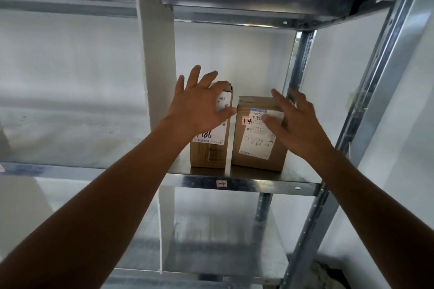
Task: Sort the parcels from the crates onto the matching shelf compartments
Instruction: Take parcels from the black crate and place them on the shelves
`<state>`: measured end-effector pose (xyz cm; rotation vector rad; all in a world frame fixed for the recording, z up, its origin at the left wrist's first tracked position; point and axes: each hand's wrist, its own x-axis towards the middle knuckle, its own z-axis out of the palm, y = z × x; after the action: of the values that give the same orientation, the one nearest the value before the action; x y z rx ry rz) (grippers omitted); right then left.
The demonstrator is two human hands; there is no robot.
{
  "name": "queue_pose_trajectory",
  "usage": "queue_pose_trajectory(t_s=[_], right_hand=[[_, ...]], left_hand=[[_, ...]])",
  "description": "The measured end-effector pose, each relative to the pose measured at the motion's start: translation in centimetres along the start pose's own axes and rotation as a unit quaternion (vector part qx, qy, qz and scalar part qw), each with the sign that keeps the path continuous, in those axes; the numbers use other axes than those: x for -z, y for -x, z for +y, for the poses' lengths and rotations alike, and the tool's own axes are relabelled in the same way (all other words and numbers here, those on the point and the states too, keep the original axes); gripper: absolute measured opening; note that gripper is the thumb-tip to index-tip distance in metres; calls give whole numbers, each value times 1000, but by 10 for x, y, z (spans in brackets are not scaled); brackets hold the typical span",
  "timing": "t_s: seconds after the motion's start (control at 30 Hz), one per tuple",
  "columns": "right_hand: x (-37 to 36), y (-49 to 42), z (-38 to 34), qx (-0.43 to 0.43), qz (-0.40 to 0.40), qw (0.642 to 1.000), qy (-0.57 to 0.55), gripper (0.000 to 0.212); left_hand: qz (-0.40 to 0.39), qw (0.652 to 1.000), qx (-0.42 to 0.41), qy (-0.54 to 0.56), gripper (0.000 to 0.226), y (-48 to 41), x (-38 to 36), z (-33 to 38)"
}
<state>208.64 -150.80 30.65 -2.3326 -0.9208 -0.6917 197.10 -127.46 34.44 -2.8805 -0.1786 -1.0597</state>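
Seating parcels on shelf (270, 184) 1-4
My left hand (199, 108), right hand (299, 124): fingers (195, 75) spread, gripping nothing — I'd push left parcel (209, 155) and right parcel (258, 148) back flat, labels out.

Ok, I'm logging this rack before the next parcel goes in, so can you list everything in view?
tall box: one, brown cardboard with a white label, on the middle shelf, left of the pair
wide box: one, brown cardboard with a white label, just right of the tall box
sticker: one, white and red, marked 1-4, on the wide box's front
tag: one, pale, marked 1-4, on the middle shelf's front edge
divider: one, white, upright, left of the boxes
middle shelf: one, silver metal
post: one, silver metal, behind the wide box
left hand: fingers spread, in front of the tall box
right hand: fingers spread, in front of the wide box
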Motion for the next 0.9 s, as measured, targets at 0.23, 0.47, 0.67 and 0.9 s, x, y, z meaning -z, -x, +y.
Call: queue_pose_trajectory(t_s=[0.23,0.47,0.67,0.9], right_hand=[[1,-12,0,20,-52,998,2,59],[-6,-18,-1,35,-48,998,-21,59],[-4,-20,2,45,-69,996,-21,70],[21,29,-7,180,30,983,-12,61]], left_hand=[[6,998,9,64,56,0,-7,5],[27,996,34,84,56,-2,-16,15],[-26,998,41,45,72,3,-1,20],[99,992,63,-38,65,78,40,40]])
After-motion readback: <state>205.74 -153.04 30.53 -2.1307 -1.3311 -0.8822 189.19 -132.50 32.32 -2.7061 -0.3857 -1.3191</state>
